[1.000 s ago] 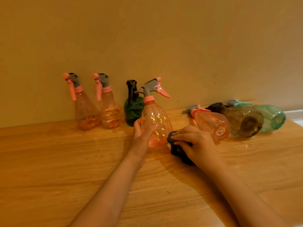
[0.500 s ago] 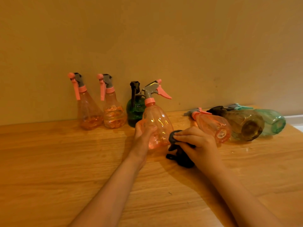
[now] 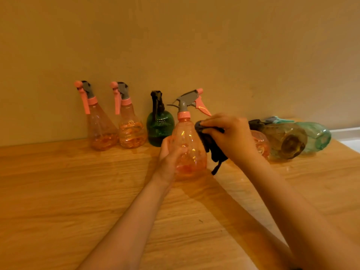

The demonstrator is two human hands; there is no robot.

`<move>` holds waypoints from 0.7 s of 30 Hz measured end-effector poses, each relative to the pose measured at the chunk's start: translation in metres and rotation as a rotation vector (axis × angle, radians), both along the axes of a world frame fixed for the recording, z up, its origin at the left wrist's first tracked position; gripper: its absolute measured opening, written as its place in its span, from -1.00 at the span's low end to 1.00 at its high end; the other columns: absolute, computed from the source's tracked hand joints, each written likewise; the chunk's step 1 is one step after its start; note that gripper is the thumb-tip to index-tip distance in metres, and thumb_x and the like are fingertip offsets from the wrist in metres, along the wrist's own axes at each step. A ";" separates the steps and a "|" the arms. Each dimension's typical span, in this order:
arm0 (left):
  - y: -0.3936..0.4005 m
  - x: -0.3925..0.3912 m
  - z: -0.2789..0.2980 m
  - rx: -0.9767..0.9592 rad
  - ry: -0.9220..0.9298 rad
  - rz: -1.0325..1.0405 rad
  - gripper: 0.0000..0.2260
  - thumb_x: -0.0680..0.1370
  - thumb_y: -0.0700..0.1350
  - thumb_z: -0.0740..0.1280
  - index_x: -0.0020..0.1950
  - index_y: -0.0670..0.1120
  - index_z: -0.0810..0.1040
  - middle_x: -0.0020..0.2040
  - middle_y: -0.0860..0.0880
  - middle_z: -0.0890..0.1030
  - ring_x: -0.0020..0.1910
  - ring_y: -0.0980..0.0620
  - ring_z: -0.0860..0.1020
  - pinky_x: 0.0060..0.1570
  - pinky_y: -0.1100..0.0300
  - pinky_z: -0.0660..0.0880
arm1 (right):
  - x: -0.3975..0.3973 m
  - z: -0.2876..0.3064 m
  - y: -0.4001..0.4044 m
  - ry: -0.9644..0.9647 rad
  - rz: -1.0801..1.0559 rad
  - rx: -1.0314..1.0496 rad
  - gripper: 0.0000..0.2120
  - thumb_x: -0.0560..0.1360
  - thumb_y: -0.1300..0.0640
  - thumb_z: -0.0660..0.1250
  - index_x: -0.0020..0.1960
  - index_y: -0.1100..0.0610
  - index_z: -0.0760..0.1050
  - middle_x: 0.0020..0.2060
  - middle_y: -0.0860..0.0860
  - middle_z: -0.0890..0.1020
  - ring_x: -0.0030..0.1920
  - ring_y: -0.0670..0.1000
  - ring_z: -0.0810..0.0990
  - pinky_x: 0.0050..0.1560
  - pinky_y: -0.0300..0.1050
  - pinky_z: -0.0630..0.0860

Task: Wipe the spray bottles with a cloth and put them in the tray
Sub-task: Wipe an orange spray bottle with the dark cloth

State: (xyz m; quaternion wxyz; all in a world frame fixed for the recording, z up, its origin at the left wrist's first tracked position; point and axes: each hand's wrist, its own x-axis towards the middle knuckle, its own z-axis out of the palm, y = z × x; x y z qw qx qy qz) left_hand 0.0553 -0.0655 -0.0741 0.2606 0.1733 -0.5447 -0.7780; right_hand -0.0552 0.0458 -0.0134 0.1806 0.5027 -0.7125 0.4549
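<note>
A pink spray bottle [image 3: 191,147] with a grey head stands upright on the wooden table. My left hand [image 3: 169,158] grips its lower body from the left. My right hand [image 3: 231,137] holds a dark cloth [image 3: 211,145] and presses it against the bottle's upper right side, just below the trigger. Behind, two pink bottles [image 3: 101,131] [image 3: 131,131] and a dark green one [image 3: 159,127] stand against the wall. To the right lie a pink bottle [image 3: 261,143], a brownish bottle [image 3: 286,139] and a teal bottle [image 3: 315,135]. No tray is in view.
The wooden table [image 3: 78,191] spreads wide in front of and left of my arms. A plain wall [image 3: 175,45] closes off the back. A white edge [image 3: 346,133] shows at the far right.
My right hand has lifted the cloth from the table beside the bottle's base up to the bottle's shoulder. My left hand keeps its grip on the bottle.
</note>
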 end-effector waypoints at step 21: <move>-0.001 -0.001 -0.002 -0.009 -0.021 0.002 -0.40 0.17 0.03 0.41 0.20 0.08 0.41 0.09 -0.10 0.56 0.06 -0.11 0.58 -0.06 -0.06 0.57 | 0.011 -0.024 0.007 0.082 0.091 -0.001 -0.85 0.32 0.33 0.38 -0.13 0.23 0.66 -0.18 -0.03 0.61 -0.12 -0.20 0.50 0.00 -0.46 0.41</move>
